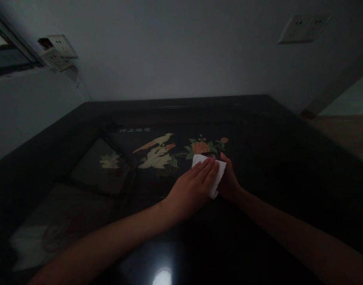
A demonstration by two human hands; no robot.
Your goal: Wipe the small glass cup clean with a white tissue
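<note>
Just right of centre, my left hand (pixel 193 188) is closed over a folded white tissue (pixel 219 171), its fingers lying together across it. My right hand (pixel 231 180) is behind and to the right of the tissue, thumb and finger up along its edge. Most of those fingers are hidden. A small dark, shiny object (pixel 210 154) shows at the tissue's upper edge, between the two hands; its kind cannot be made out in the dim light. Both hands are over a glossy black tabletop (pixel 258 146) with an inlaid bird (pixel 162 139) and an orange flower (pixel 200 147).
A pale wall (pixel 175 51) rises behind the table. One double socket (pixel 305 27) is at the upper right, and another socket group (pixel 58 51) is at the upper left beside a window frame (pixel 18 35). Wooden floor (pixel 344 132) shows at the right.
</note>
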